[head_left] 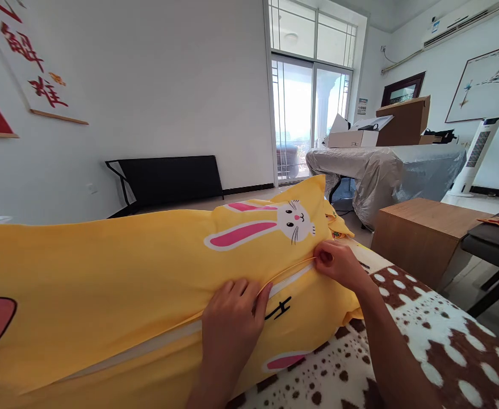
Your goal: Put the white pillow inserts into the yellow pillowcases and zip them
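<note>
A long yellow pillowcase (pixel 117 267) with a white rabbit print lies across the bed in front of me, a white pillow showing through its open zip seam (pixel 176 332). My left hand (pixel 232 318) rests on the cover beside the seam, fingers curled and pressing the fabric edge. My right hand (pixel 338 262) is closed in a pinch at the far end of the seam, on what looks like the zip pull, too small to see.
A brown-and-white spotted blanket (pixel 423 341) covers the bed under the pillow. To the right stand a wooden cabinet (pixel 419 227) and a dark stool (pixel 491 244). Behind are a plastic-covered table (pixel 385 165) with cardboard boxes, a glass balcony door and a black folded frame (pixel 168 179) against the wall.
</note>
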Demonstrator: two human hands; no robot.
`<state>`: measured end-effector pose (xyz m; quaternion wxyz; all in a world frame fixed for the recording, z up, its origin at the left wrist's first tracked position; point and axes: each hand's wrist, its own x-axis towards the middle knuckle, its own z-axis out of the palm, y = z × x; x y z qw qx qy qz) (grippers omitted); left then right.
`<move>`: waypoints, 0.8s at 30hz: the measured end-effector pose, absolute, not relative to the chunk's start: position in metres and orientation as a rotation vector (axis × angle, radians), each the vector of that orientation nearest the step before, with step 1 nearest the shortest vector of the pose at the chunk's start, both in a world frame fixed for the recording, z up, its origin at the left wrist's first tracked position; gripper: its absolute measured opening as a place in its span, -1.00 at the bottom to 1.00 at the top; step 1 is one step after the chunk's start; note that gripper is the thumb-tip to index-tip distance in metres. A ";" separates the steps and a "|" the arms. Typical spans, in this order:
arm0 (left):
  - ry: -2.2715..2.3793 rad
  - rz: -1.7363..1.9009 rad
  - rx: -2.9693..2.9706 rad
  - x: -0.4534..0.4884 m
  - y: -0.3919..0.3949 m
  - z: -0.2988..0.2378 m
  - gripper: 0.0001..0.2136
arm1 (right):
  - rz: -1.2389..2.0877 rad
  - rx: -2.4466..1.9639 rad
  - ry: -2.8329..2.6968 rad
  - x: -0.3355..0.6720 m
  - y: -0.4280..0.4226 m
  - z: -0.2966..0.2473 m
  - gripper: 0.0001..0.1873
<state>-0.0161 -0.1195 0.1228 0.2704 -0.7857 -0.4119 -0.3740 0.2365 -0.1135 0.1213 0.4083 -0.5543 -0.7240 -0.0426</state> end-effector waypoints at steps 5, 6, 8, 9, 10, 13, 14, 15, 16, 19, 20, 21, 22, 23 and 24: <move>-1.107 -1.018 -2.120 -0.016 -0.120 0.123 -0.70 | -0.355 -1.501 -1.969 0.232 -0.117 0.124 -0.87; -1.112 -1.018 -2.123 -0.016 -0.120 0.124 -0.70 | -0.383 -1.508 -1.976 0.232 -0.117 0.123 -0.86; -1.115 -1.017 -2.127 -0.016 -0.120 0.124 -0.70 | -0.391 -1.519 -1.963 0.231 -0.116 0.122 -0.85; -1.114 -1.016 -2.127 -0.016 -0.120 0.125 -0.70 | -0.377 -1.529 -1.943 0.231 -0.115 0.121 -0.86; -1.113 -1.013 -2.127 -0.016 -0.120 0.125 -0.70 | -0.359 -1.541 -1.919 0.230 -0.113 0.120 -0.87; -1.103 -1.012 -2.127 -0.016 -0.119 0.125 -0.69 | -0.313 -1.558 -1.866 0.227 -0.110 0.118 -0.89; -1.099 -1.013 -2.130 -0.016 -0.119 0.125 -0.69 | -0.302 -1.554 -1.855 0.227 -0.109 0.117 -0.89; -1.094 -1.014 -2.132 -0.016 -0.119 0.125 -0.69 | -0.293 -1.546 -1.844 0.226 -0.109 0.117 -0.88; -1.090 -1.014 -2.134 -0.016 -0.119 0.124 -0.69 | -0.284 -1.540 -1.828 0.226 -0.108 0.116 -0.88; -1.089 -1.005 -2.140 -0.016 -0.119 0.123 -0.69 | -0.270 -1.562 -1.760 0.223 -0.107 0.115 -0.88; -1.089 -0.997 -2.145 -0.016 -0.120 0.122 -0.69 | -0.272 -1.578 -1.737 0.222 -0.107 0.115 -0.89; -1.091 -0.989 -2.150 -0.016 -0.120 0.121 -0.69 | -0.276 -1.592 -1.714 0.222 -0.106 0.115 -0.90; -1.094 -0.979 -2.156 -0.016 -0.119 0.121 -0.70 | -0.281 -1.604 -1.693 0.221 -0.106 0.115 -0.90; -1.097 -0.973 -2.160 -0.016 -0.119 0.121 -0.70 | -0.281 -1.612 -1.673 0.221 -0.107 0.115 -0.90; -1.095 -0.970 -2.165 -0.017 -0.118 0.121 -0.70 | -0.262 -1.609 -1.664 0.221 -0.108 0.115 -0.91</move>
